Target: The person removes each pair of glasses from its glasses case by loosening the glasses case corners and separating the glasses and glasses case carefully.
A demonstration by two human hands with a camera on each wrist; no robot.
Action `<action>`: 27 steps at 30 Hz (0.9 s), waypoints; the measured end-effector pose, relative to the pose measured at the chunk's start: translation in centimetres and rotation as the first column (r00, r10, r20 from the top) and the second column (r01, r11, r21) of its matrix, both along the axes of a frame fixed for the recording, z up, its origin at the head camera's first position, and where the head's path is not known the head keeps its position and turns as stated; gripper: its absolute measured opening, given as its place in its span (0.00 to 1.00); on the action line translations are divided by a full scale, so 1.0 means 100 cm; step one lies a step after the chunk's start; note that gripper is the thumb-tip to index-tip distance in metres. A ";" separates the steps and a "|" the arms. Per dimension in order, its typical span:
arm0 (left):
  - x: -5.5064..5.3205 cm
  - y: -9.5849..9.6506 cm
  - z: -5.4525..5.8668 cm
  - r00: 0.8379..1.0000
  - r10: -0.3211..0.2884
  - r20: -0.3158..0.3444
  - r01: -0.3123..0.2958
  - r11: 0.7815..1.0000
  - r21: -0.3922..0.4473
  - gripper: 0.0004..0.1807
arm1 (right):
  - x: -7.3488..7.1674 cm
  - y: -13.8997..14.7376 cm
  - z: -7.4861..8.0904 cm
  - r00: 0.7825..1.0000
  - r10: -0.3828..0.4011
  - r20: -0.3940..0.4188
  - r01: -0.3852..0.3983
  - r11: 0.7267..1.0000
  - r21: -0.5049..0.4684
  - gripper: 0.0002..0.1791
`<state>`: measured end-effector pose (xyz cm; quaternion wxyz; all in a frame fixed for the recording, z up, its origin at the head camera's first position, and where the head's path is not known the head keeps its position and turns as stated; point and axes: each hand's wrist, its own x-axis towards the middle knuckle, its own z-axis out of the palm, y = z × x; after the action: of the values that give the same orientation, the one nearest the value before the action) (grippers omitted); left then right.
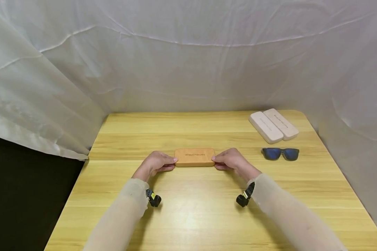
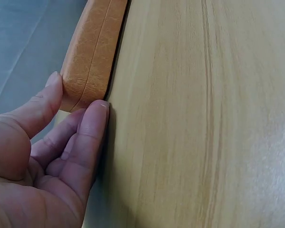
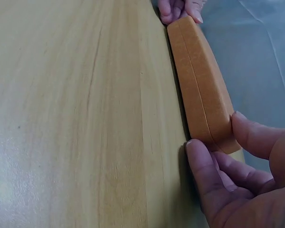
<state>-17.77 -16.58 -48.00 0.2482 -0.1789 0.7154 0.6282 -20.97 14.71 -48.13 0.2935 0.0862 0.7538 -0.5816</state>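
Observation:
An orange-brown glasses case [image 1: 194, 158], its lid down and dark lettering on top, lies flat near the middle of the wooden table. My left hand [image 1: 158, 162] pinches its left end, thumb at the top edge and fingers low against the side, as the left wrist view shows on the case [image 2: 92, 57]. At the other end, my right hand [image 1: 232, 161] holds the case [image 3: 201, 90] the same way between thumb and fingers. A thin seam runs along the side of the case, and no gap shows in it.
Two pale glasses cases, a left one [image 1: 266, 127] and a right one [image 1: 281, 124], lie side by side at the table's back right. Sunglasses with blue lenses [image 1: 280, 153] lie in front of them. White cloth [image 1: 188, 69] hangs behind the wooden table [image 1: 194, 216].

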 end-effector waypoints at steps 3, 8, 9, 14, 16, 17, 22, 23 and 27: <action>0.002 0.001 0.001 1.000 0.001 -0.017 -0.001 1.000 -0.010 0.14 | 0.002 -0.002 -0.001 0.999 0.001 -0.037 -0.001 1.000 0.020 0.15; 0.008 0.009 0.004 0.992 -0.021 -0.128 0.005 0.992 -0.123 0.13 | 0.007 -0.007 -0.001 0.987 0.020 -0.162 -0.002 0.994 0.112 0.14; 0.010 0.011 0.005 0.987 -0.033 -0.159 0.006 0.986 -0.169 0.14 | 0.008 -0.008 -0.001 0.980 0.034 -0.198 -0.005 0.989 0.147 0.13; 0.017 0.020 0.004 0.959 -0.091 -0.268 -0.016 0.928 -0.372 0.17 | 0.013 -0.012 -0.004 0.919 0.139 -0.368 -0.008 0.941 0.338 0.16; 0.019 0.023 0.004 0.947 -0.114 -0.300 -0.028 0.902 -0.432 0.18 | 0.016 -0.014 -0.005 0.890 0.181 -0.419 -0.006 0.922 0.387 0.20; 0.020 0.025 0.003 0.942 -0.120 -0.315 -0.035 0.894 -0.447 0.19 | 0.017 -0.015 -0.005 0.874 0.204 -0.441 -0.010 0.915 0.404 0.22; 0.027 0.035 0.001 0.900 -0.208 -0.384 -0.050 0.825 -0.564 0.23 | 0.028 -0.019 -0.007 0.773 0.341 -0.534 -0.006 0.847 0.532 0.27; 0.028 0.037 0.000 0.889 -0.235 -0.393 -0.052 0.801 -0.597 0.24 | 0.030 -0.020 -0.008 0.749 0.373 -0.548 -0.003 0.829 0.560 0.28; 0.034 0.043 -0.003 0.832 -0.360 -0.422 -0.078 0.678 -0.731 0.24 | 0.035 -0.021 -0.013 0.657 0.478 -0.583 0.012 0.766 0.642 0.30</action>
<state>-14.33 -12.31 -48.26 -0.0020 -0.0211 0.9548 0.2965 -17.44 12.62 -49.39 0.0084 -0.1647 0.9529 -0.2546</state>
